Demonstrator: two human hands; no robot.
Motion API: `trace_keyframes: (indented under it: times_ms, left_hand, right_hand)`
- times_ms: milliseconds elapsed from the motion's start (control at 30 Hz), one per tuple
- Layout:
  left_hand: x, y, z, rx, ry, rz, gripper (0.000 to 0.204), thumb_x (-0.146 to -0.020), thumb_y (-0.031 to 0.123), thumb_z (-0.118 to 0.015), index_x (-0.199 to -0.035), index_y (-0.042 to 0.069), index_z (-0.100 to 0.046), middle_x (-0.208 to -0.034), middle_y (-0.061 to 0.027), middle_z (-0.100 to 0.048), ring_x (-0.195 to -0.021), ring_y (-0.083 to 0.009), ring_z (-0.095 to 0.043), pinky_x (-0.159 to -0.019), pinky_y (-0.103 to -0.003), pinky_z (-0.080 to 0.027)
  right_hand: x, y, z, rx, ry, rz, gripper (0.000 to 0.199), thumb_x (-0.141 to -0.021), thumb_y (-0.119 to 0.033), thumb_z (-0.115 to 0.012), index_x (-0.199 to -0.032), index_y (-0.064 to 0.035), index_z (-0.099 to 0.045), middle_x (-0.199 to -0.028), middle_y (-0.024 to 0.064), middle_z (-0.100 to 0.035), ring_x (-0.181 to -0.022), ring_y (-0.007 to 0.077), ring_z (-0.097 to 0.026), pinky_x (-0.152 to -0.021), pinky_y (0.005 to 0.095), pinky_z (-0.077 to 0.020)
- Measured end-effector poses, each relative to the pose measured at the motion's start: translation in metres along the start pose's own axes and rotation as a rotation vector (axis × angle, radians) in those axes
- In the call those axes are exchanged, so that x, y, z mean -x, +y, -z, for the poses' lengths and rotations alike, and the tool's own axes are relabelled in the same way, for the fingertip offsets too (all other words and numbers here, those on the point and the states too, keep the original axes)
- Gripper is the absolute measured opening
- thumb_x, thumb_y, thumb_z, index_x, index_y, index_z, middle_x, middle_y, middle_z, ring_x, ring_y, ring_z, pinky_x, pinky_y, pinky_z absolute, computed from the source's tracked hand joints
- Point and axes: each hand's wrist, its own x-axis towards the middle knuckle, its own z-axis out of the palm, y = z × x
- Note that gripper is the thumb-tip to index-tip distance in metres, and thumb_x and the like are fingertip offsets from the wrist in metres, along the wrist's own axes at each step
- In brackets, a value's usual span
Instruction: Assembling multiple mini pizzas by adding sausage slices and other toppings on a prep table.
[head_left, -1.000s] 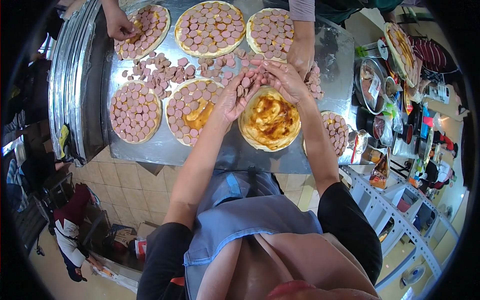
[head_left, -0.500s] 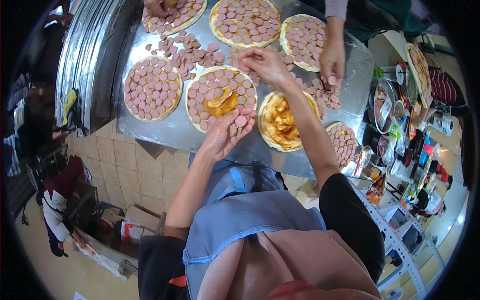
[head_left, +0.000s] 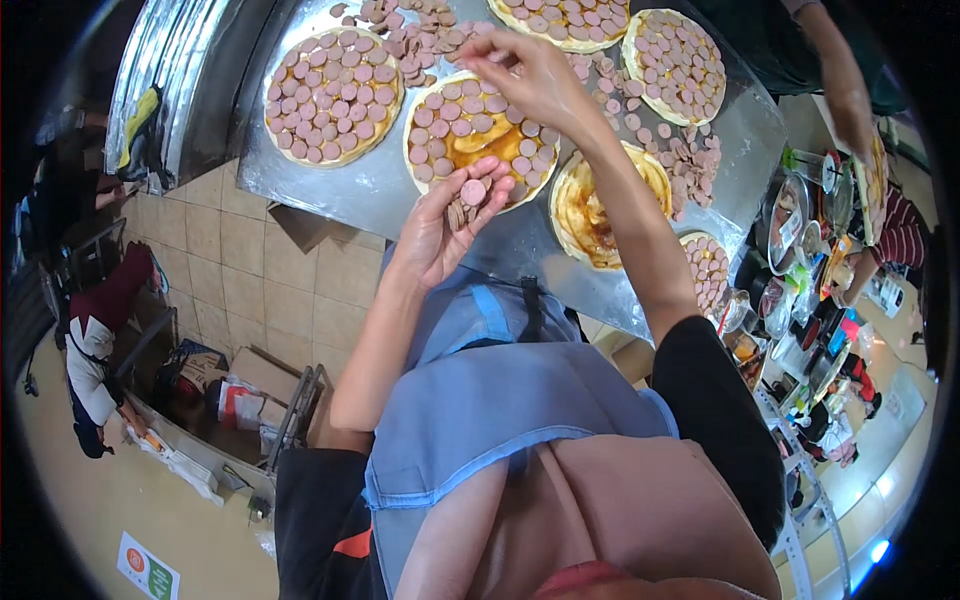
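My left hand (head_left: 440, 235) is cupped palm up over the near edge of a pizza base, with several sausage slices (head_left: 472, 193) in its fingers. That pizza (head_left: 465, 152) has pink slices around most of its top and a bare patch of brown sauce in the middle. My right hand (head_left: 540, 85) hovers over its far edge, its thumb and fingers pinched together; whether a slice is between them I cannot make out. Under my right forearm lies another base (head_left: 590, 205) spread with sauce, with no slices showing on it.
Slice-covered pizzas lie at the left (head_left: 333, 95), far right (head_left: 675, 65), back (head_left: 575, 18) and near right (head_left: 705, 265) of the metal table (head_left: 300, 190). Loose slices (head_left: 690, 165) form piles between them. A co-worker's arm (head_left: 845, 95) is at the right. Stacked metal trays (head_left: 180, 80) stand left.
The whole view has shifted, with the table's things now higher and further right. The co-worker's hand has left the loose slices and moved right, off the table. My left hand still holds its slices.
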Motion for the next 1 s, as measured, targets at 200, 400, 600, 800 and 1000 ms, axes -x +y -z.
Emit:
trace_keyframes:
  times_ms: [200,400,600,800,1000]
  left_hand:
    - [0.012,-0.011,0.007,-0.127,0.048,0.04,0.038,-0.099,0.021,-0.046,-0.125,-0.006,-0.049,-0.119,-0.016,-0.059,-0.109,-0.021,-0.06,-0.095,-0.032,-0.05]
    - [0.033,-0.039,0.03,-0.18,0.118,0.232,0.039,-0.1,0.022,-0.044,-0.126,-0.006,-0.047,-0.114,-0.0131,-0.061,-0.102,-0.0181,-0.063,-0.094,-0.03,-0.05]
    - [0.037,-0.04,0.036,-0.162,0.103,0.272,0.036,-0.099,0.021,-0.047,-0.124,-0.005,-0.05,-0.114,-0.0124,-0.062,-0.103,-0.0177,-0.063,-0.094,-0.03,-0.051]
    - [0.045,-0.033,0.042,-0.168,0.112,0.214,0.034,-0.098,0.018,-0.048,-0.122,-0.006,-0.052,-0.115,-0.016,-0.062,-0.105,-0.0215,-0.062,-0.094,-0.031,-0.052]
    - [0.053,-0.028,0.053,-0.147,0.152,0.17,0.035,-0.098,0.018,-0.048,-0.122,-0.007,-0.051,-0.116,-0.0158,-0.061,-0.106,-0.022,-0.062,-0.095,-0.031,-0.051]
  right_hand:
    - [0.116,-0.068,-0.013,-0.012,-0.142,-0.219,0.018,-0.086,-0.019,-0.064,-0.1,-0.007,-0.066,-0.096,0.0078,-0.063,-0.079,0.02,-0.062,-0.068,0.0326,-0.0487]
    - [0.185,-0.062,-0.044,-0.021,-0.036,-0.374,0.016,-0.086,-0.015,-0.065,-0.099,-0.0067,-0.065,-0.099,0.0087,-0.061,-0.083,0.0258,-0.062,-0.072,0.0356,-0.0503]
    - [0.196,-0.051,-0.045,-0.311,-0.027,-0.489,0.013,-0.086,-0.009,-0.066,-0.098,-0.0035,-0.066,-0.099,0.0078,-0.063,-0.085,0.0161,-0.064,-0.072,0.0297,-0.0512]
    - [0.167,-0.032,-0.026,-0.539,0.025,-0.573,0.013,-0.091,-0.005,-0.06,-0.099,0.0027,-0.066,-0.098,0.0082,-0.067,-0.092,0.012,-0.063,-0.082,0.0246,-0.0513]
    - [0.129,0.004,-0.025,-0.126,0.147,-0.563,0.018,-0.085,-0.017,-0.066,-0.097,-0.0033,-0.067,-0.088,0.005,-0.068,-0.074,0.009,-0.059,-0.065,0.0244,-0.0444]
